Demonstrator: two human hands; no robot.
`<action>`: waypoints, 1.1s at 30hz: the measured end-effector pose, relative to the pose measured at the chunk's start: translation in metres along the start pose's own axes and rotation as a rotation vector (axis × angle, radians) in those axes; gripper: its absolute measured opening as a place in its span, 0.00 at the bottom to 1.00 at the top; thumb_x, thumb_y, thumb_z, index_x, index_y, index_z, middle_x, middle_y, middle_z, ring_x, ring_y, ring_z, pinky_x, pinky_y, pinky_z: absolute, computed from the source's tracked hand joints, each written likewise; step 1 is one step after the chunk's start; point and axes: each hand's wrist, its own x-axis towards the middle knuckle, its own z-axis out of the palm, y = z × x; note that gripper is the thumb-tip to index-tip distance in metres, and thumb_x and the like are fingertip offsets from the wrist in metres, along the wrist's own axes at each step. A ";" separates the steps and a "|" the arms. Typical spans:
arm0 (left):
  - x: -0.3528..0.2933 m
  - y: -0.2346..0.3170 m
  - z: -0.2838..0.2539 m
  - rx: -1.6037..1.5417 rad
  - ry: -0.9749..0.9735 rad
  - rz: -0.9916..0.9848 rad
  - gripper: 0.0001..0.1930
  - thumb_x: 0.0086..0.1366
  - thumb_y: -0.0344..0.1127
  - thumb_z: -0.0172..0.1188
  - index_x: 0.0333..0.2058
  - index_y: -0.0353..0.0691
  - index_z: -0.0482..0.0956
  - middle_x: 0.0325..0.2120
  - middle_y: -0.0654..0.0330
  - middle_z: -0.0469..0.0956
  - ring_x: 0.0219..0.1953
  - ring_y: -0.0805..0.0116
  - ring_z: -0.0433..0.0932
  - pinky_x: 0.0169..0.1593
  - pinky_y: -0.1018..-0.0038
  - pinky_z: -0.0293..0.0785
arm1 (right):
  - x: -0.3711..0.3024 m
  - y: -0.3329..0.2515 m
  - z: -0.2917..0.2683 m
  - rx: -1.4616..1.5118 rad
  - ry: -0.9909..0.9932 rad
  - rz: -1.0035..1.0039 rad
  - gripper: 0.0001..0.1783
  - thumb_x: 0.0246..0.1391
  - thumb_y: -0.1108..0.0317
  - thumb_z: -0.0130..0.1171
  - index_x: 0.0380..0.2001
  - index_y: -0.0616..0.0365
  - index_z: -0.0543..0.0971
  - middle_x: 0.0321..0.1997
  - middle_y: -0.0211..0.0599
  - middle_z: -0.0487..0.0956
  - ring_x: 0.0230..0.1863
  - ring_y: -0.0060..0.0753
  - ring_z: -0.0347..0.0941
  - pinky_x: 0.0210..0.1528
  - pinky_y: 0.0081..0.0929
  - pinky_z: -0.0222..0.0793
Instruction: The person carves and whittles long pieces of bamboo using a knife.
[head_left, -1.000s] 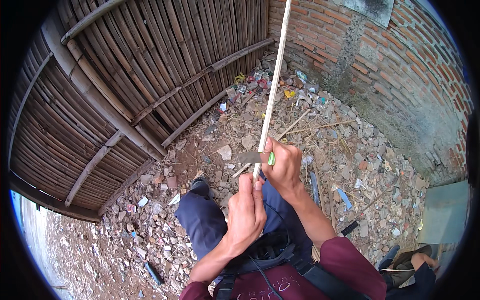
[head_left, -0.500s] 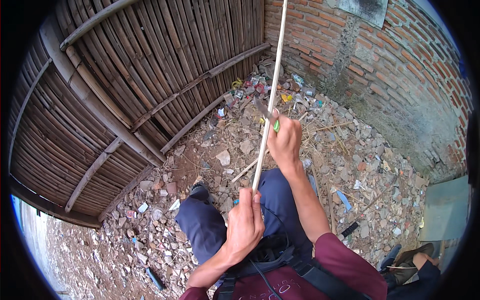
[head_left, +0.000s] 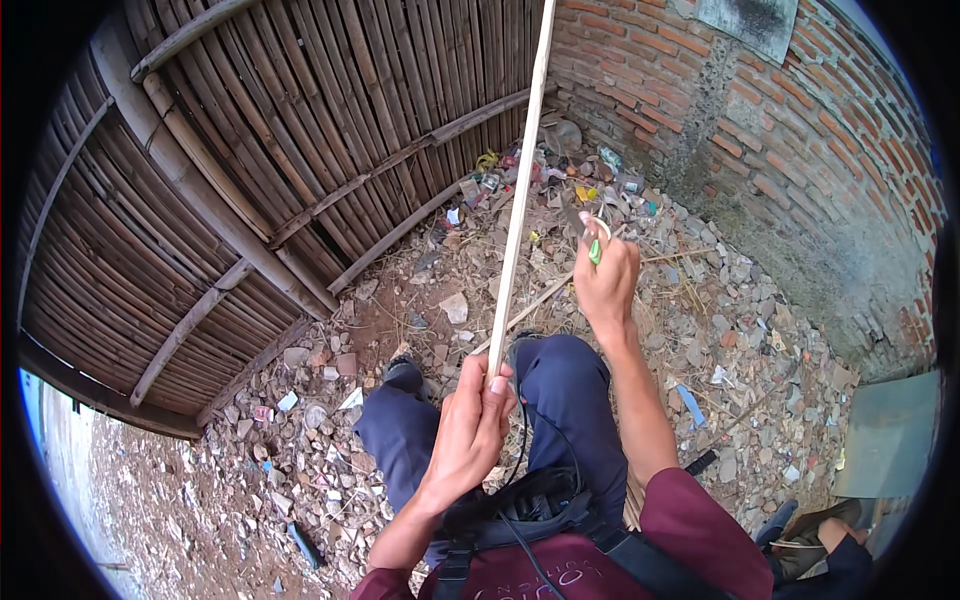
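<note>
Left grip [head_left: 468, 428], low on strip [head_left: 517, 220]; right grip [head_left: 609, 280], outstretched, holding knife [head_left: 595, 252]

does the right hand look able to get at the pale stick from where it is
Probably yes: the right hand is just right of the pale stick, with nothing visible between them, though it grips a green-handled knife, leaving it less free to grasp.
</note>
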 end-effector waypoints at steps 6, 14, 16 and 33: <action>0.012 -0.001 0.001 0.013 0.004 0.031 0.09 0.87 0.37 0.45 0.53 0.38 0.71 0.26 0.68 0.69 0.25 0.82 0.66 0.28 0.80 0.64 | -0.049 -0.036 0.005 0.099 -0.086 -0.145 0.12 0.68 0.66 0.61 0.35 0.60 0.89 0.19 0.49 0.80 0.23 0.55 0.81 0.25 0.47 0.71; 0.015 0.004 0.011 0.276 0.102 0.131 0.10 0.84 0.34 0.47 0.50 0.32 0.73 0.24 0.50 0.77 0.25 0.57 0.79 0.33 0.61 0.74 | -0.057 -0.040 0.005 0.060 -0.192 -0.153 0.11 0.65 0.66 0.60 0.38 0.57 0.89 0.23 0.49 0.83 0.24 0.54 0.83 0.28 0.46 0.75; 0.015 0.003 0.012 0.300 0.132 0.137 0.09 0.84 0.33 0.48 0.50 0.32 0.73 0.22 0.49 0.76 0.23 0.55 0.78 0.32 0.60 0.73 | -0.058 -0.045 0.005 0.061 -0.201 -0.152 0.10 0.65 0.66 0.60 0.39 0.57 0.89 0.25 0.48 0.84 0.25 0.54 0.83 0.28 0.46 0.76; 0.015 -0.003 0.025 0.510 0.255 0.254 0.05 0.82 0.31 0.51 0.49 0.36 0.67 0.19 0.41 0.76 0.22 0.34 0.79 0.24 0.46 0.69 | -0.064 -0.048 0.005 0.139 -0.178 -0.138 0.17 0.72 0.64 0.54 0.28 0.59 0.81 0.20 0.51 0.78 0.22 0.59 0.78 0.26 0.49 0.71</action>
